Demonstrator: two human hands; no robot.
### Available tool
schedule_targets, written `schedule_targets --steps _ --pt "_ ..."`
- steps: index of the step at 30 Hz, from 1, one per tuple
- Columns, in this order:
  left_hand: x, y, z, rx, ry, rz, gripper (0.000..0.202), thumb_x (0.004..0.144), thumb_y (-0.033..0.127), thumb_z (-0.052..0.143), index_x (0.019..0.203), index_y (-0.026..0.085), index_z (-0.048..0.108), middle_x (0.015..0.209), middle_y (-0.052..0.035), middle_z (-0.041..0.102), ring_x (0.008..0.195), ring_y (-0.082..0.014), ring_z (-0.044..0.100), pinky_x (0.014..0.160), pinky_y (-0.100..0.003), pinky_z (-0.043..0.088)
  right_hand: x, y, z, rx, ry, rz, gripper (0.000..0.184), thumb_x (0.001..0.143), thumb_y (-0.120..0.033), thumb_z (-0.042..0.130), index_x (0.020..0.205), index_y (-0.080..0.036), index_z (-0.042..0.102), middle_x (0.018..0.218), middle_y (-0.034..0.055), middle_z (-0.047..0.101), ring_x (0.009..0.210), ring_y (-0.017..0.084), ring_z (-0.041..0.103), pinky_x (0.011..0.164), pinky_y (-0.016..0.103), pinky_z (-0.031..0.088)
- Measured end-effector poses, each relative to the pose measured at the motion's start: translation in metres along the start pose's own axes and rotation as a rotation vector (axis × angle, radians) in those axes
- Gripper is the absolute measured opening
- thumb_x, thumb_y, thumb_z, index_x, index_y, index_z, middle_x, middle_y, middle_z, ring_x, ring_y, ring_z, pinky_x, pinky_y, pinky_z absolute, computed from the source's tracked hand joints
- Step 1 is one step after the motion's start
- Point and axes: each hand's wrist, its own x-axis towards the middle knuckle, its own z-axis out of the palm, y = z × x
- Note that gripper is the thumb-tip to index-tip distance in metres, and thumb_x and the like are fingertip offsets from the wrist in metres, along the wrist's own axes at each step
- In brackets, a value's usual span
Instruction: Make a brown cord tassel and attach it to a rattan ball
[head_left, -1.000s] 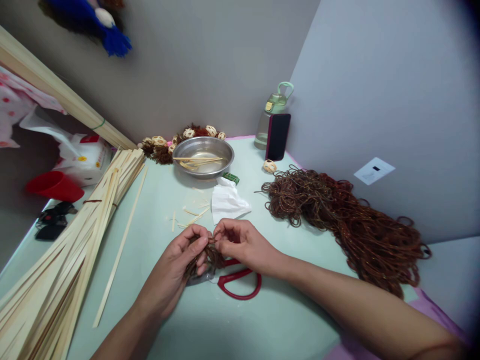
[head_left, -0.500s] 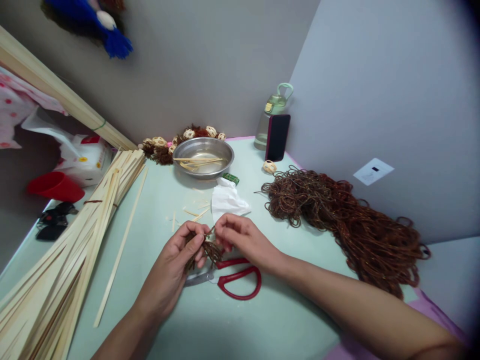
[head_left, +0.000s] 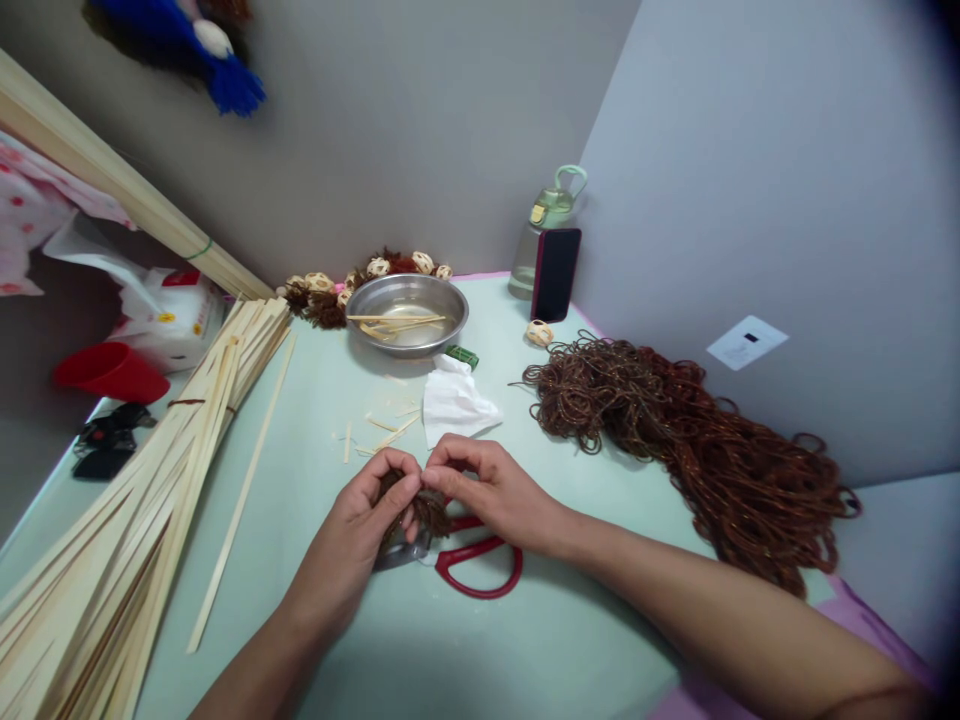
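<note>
A small brown yarn tassel [head_left: 430, 512] hangs between my hands, its strands dangling over the scissors. My left hand [head_left: 375, 510] is closed round the upper part of it, thumb and forefinger pinched. Fingertips of my right hand [head_left: 487, 485] are pinched right beside the left thumb, at the tassel's top; the fingers hide what they grip. Beneath both hands lie red-handled scissors [head_left: 480, 585] on the table, their blades partly covered by the left hand and tassel. Just beyond my fingers is a crumpled white tissue [head_left: 456, 402].
A steel bowl [head_left: 409, 345] holds water and bamboo strips. Bundled bamboo strips [head_left: 150, 520] cover the left side, with one loose strip [head_left: 241, 500] beside them. Brown yarn [head_left: 720, 460] is heaped on the right. A phone [head_left: 556, 275] leans against a bottle [head_left: 525, 260] behind a woven ball [head_left: 538, 333].
My right hand has turned slightly and its fingertips have come in against the left thumb. The short strand seen between the hands is now hidden. The left hand has shifted a little.
</note>
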Motion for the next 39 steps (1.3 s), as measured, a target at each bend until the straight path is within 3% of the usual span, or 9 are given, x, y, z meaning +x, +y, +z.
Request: schedule_targets --steps 5,20,29,32,35,37,39 --pt "0.001 0.001 0.002 -0.033 0.007 -0.016 0.023 0.092 0.044 0.058 0.086 0.022 0.054 0.059 0.0068 0.047 0.057 -0.0101 0.047 0.059 -0.022 0.036 0.003 -0.002 0.000 0.063 0.077 0.011 0.032 0.086 -0.046 0.067 0.079 -0.016 0.061 0.072 -0.0012 0.057 0.067 0.012 0.050 0.066 0.025 0.042" --pt "0.000 0.006 0.004 -0.138 0.022 -0.067 0.019 0.090 0.039 0.063 0.084 0.022 0.056 0.059 0.0066 0.044 0.056 -0.0093 0.042 0.056 -0.019 0.035 0.001 -0.003 0.001 0.043 0.073 0.077 0.013 0.081 -0.027 0.068 0.078 -0.015 0.065 0.068 -0.0015 0.059 0.064 0.011 0.051 0.064 0.025 0.043" --pt "-0.001 0.010 0.001 -0.300 -0.009 -0.027 0.012 0.088 0.031 0.067 0.086 0.021 0.061 0.079 0.0031 0.054 0.058 -0.0066 0.041 0.055 -0.018 0.040 0.002 0.000 -0.001 0.011 0.070 0.011 0.009 0.080 -0.018 0.062 0.073 -0.017 0.057 0.068 -0.0026 0.054 0.066 0.011 0.047 0.065 0.024 0.040" --pt "-0.003 0.013 0.002 -0.319 -0.003 0.008 0.013 0.086 0.030 0.069 0.084 0.021 0.060 0.097 0.0003 0.063 0.056 -0.0052 0.041 0.054 -0.018 0.041 0.001 0.000 0.001 0.049 0.039 0.043 0.011 0.081 -0.020 0.061 0.072 -0.017 0.055 0.067 -0.0031 0.051 0.064 0.011 0.045 0.063 0.024 0.039" --pt "-0.005 0.015 0.003 -0.303 0.019 0.035 0.016 0.086 0.030 0.070 0.081 0.020 0.058 0.120 -0.0017 0.062 0.057 -0.0043 0.043 0.056 -0.020 0.043 0.000 0.003 0.003 0.093 -0.052 0.078 0.013 0.082 -0.023 0.061 0.073 -0.018 0.053 0.065 -0.0037 0.049 0.062 0.011 0.044 0.062 0.024 0.039" --pt "-0.005 0.014 0.004 -0.278 0.047 0.035 0.016 0.085 0.031 0.071 0.082 0.020 0.059 0.112 -0.0013 0.064 0.057 -0.0046 0.043 0.057 -0.019 0.043 0.000 0.004 0.003 0.106 -0.052 0.088 0.014 0.084 -0.026 0.061 0.076 -0.018 0.053 0.065 -0.0040 0.048 0.061 0.010 0.043 0.061 0.024 0.038" --pt "-0.005 0.013 0.005 -0.242 0.073 0.011 0.017 0.084 0.034 0.071 0.085 0.021 0.061 0.088 0.0012 0.063 0.056 -0.0057 0.043 0.055 -0.018 0.040 0.001 0.004 0.000 0.070 0.047 0.057 0.016 0.088 -0.031 0.059 0.080 -0.018 0.054 0.069 -0.0033 0.050 0.063 0.011 0.045 0.062 0.024 0.039"
